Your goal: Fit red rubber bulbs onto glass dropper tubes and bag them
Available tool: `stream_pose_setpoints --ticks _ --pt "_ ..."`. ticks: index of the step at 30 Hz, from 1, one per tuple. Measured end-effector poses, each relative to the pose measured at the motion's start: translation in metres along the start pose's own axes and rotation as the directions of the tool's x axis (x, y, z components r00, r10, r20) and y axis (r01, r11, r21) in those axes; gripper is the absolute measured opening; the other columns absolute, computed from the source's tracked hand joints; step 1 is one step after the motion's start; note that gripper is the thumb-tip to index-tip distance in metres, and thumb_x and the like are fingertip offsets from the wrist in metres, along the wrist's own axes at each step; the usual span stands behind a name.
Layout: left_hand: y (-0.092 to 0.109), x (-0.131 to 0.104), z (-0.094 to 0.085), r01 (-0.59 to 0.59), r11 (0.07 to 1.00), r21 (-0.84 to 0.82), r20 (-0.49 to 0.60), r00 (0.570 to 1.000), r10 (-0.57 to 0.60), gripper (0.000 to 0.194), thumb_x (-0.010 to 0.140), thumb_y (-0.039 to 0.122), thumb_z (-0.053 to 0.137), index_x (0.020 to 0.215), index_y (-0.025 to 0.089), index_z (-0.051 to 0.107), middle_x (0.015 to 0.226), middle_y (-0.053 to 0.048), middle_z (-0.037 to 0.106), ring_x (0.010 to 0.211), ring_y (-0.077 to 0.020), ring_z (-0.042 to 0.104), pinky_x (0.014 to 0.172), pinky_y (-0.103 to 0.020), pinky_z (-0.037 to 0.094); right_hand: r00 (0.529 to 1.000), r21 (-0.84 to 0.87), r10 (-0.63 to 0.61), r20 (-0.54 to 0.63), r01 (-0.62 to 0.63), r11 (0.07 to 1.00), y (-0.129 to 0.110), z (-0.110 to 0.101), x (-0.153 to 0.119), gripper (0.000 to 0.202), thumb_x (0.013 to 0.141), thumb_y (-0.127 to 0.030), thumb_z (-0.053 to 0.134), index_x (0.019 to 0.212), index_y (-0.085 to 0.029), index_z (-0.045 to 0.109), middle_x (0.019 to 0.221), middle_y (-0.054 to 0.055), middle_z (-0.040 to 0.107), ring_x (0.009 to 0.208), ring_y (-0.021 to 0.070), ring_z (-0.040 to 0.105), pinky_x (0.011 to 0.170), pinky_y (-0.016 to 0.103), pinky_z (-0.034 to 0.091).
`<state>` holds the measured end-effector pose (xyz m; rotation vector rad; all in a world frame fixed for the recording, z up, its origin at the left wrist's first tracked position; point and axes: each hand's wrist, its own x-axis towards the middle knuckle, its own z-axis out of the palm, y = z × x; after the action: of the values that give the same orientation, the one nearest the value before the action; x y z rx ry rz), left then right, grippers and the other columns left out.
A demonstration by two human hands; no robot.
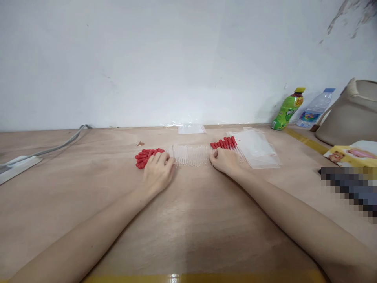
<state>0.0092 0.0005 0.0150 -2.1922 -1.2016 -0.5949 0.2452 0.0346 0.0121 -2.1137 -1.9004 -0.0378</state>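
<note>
My left hand (159, 169) rests at the right edge of a pile of red rubber bulbs (143, 158). Its fingers are curled down and their tips are hidden. Between my hands lies a row of thin clear dropper tubes (191, 155), side by side on the wooden table (188, 220). My right hand (226, 159) is closed at the right end of this row, its thumb and fingers pressed together; what they hold is too small to make out. Just behind it lie several clear tubes with red bulbs on their ends (225, 142).
Clear plastic bags (259, 148) lie right of the bulbed tubes, with another bag (192, 129) by the wall. A green bottle (288, 109), a clear bottle (316, 108) and a grey-beige bag (344, 114) stand at the back right. A grey cable (64, 143) runs along the left.
</note>
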Motion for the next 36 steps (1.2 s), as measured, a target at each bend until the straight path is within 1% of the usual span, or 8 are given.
stream_pose_setpoints --ticks 4,10,14,18,23,28,31,36 --pt "-0.010 0.004 -0.010 0.070 0.955 0.287 0.114 0.988 -0.106 0.027 0.084 0.027 0.040 0.082 0.010 0.060 0.081 -0.015 0.056 0.078 -0.0276 0.049 0.065 -0.037 0.032 1.000 -0.038 -0.015 0.026 0.016 0.999 -0.001 -0.002 -0.004 0.030 0.078 -0.031 0.040 0.085 -0.014 0.064 0.079 0.012 0.065 0.078 0.0270 0.061 0.063 0.033 0.041" --pt "-0.006 0.003 -0.007 0.102 0.939 0.328 0.203 0.963 -0.176 0.029 0.084 0.028 0.039 0.080 0.008 0.060 0.083 -0.017 0.056 0.080 -0.0299 0.049 0.067 -0.038 0.031 0.997 -0.080 -0.078 -0.001 0.078 0.994 -0.003 0.001 -0.008 0.030 0.081 -0.029 0.038 0.088 -0.010 0.061 0.082 0.014 0.064 0.076 0.0265 0.061 0.060 0.032 0.039" --pt "-0.007 0.001 -0.005 0.103 0.944 0.313 0.243 0.952 -0.184 0.031 0.085 0.023 0.035 0.080 0.006 0.060 0.082 -0.019 0.057 0.079 -0.0294 0.051 0.066 -0.037 0.032 0.984 -0.060 -0.089 -0.155 0.081 0.995 -0.002 0.011 -0.010 0.025 0.082 -0.027 0.038 0.088 -0.012 0.057 0.083 0.011 0.063 0.075 0.0225 0.059 0.060 0.029 0.035" --pt "-0.007 0.001 -0.006 0.114 0.949 0.293 0.246 0.951 -0.190 0.032 0.086 0.022 0.031 0.084 0.005 0.059 0.078 -0.019 0.058 0.074 -0.0285 0.053 0.065 -0.036 0.033 0.918 -0.021 -0.196 -0.346 0.201 0.979 0.002 0.022 -0.016 0.024 0.085 -0.029 0.036 0.086 -0.014 0.055 0.084 0.009 0.061 0.078 0.0201 0.054 0.064 0.028 0.031" --pt "-0.008 0.001 -0.004 0.096 0.958 0.270 0.252 0.953 -0.167 0.032 0.085 0.018 0.031 0.078 0.007 0.060 0.071 -0.018 0.059 0.070 -0.0279 0.054 0.062 -0.036 0.033 0.829 -0.032 -0.381 -0.411 0.404 0.914 0.012 0.019 -0.033 0.023 0.086 -0.028 0.036 0.079 -0.015 0.053 0.079 0.007 0.060 0.079 0.0196 0.051 0.072 0.030 0.028" --pt "-0.010 0.000 0.001 0.128 0.980 0.150 0.200 0.967 -0.157 0.033 0.081 0.011 0.030 0.073 0.007 0.061 0.071 -0.020 0.059 0.071 -0.0298 0.053 0.061 -0.038 0.032 0.853 -0.036 -0.387 -0.352 0.400 0.916 0.018 0.004 -0.050 0.023 0.085 -0.028 0.038 0.079 -0.015 0.055 0.078 0.007 0.060 0.077 0.0196 0.052 0.070 0.029 0.028" --pt "-0.011 0.001 0.002 0.118 0.978 0.172 0.186 0.971 -0.150 0.031 0.078 0.004 0.029 0.075 0.006 0.060 0.072 -0.019 0.057 0.072 -0.0288 0.052 0.061 -0.037 0.031 0.884 -0.026 -0.349 -0.310 0.360 0.933 0.016 -0.004 -0.053 0.023 0.085 -0.028 0.039 0.081 -0.014 0.057 0.078 0.008 0.061 0.077 0.0199 0.053 0.070 0.029 0.030" --pt "-0.002 0.004 -0.001 0.039 0.992 0.120 0.091 0.995 -0.050 0.026 0.085 0.013 0.032 0.082 0.009 0.058 0.078 -0.014 0.055 0.076 -0.0261 0.050 0.066 -0.037 0.035 0.902 0.122 -0.334 -0.275 0.377 0.918 0.017 0.000 -0.048 0.019 0.084 -0.025 0.041 0.083 -0.015 0.057 0.078 0.007 0.063 0.075 0.0185 0.056 0.073 0.029 0.035"
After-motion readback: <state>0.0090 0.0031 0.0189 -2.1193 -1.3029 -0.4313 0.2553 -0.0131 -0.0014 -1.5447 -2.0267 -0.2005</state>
